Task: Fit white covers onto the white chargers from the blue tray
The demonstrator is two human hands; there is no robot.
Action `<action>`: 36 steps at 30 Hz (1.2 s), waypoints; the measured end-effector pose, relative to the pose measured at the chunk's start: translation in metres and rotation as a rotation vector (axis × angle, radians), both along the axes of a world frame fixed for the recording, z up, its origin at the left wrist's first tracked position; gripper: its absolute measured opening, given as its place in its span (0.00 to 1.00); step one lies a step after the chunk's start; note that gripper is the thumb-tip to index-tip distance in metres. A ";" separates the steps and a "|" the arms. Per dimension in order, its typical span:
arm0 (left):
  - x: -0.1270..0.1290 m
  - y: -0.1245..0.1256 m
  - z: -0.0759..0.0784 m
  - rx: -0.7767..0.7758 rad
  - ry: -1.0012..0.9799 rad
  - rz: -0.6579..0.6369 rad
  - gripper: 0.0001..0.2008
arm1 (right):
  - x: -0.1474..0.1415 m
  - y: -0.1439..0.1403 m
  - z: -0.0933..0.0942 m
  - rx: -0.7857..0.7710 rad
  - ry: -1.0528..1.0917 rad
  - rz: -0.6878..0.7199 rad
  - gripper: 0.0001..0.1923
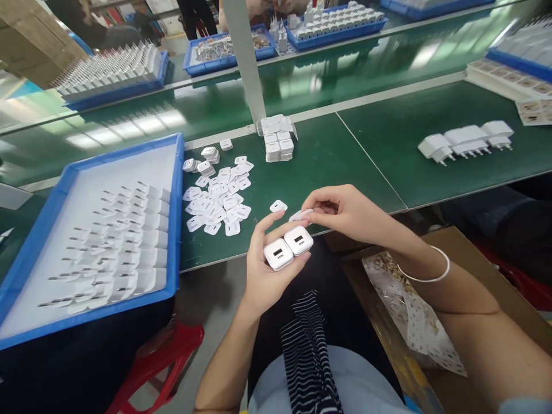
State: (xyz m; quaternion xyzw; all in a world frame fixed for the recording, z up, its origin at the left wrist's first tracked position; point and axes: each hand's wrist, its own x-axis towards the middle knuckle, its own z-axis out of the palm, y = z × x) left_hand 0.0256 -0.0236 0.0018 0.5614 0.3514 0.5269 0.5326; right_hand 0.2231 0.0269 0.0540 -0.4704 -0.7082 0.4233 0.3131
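My left hand [268, 279] is wrapped round two white charger bodies [278, 253], side by side with their slotted faces up. Between the thumb and fingers of my right hand [342, 214] is a thin white cover plate [301, 215], tilted, just beyond the chargers and close to my left fingertips. One loose plate with a slot [278, 206] lies on the table just past my left hand. Further left spreads a loose pile of similar white plates [219, 198], with small stacks [210, 154] of them behind.
On the left a blue-rimmed tray [176, 230] holds rows of white plugs [146, 241]. A block of stacked white pieces [279, 144] stands by a post [245, 63]. Several plugs [466, 141] lie at the right. Beyond are more trays [338, 35] and a person's hands [282, 6].
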 end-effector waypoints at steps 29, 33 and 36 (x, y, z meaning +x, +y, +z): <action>-0.008 0.008 0.001 0.186 0.035 -0.089 0.39 | 0.008 0.000 0.019 0.284 -0.036 0.462 0.14; -0.008 0.006 0.001 0.154 0.043 -0.096 0.39 | 0.004 0.011 0.023 0.218 -0.041 0.568 0.16; -0.009 0.005 0.001 0.137 0.040 -0.094 0.39 | 0.003 0.014 0.023 0.171 -0.041 0.589 0.15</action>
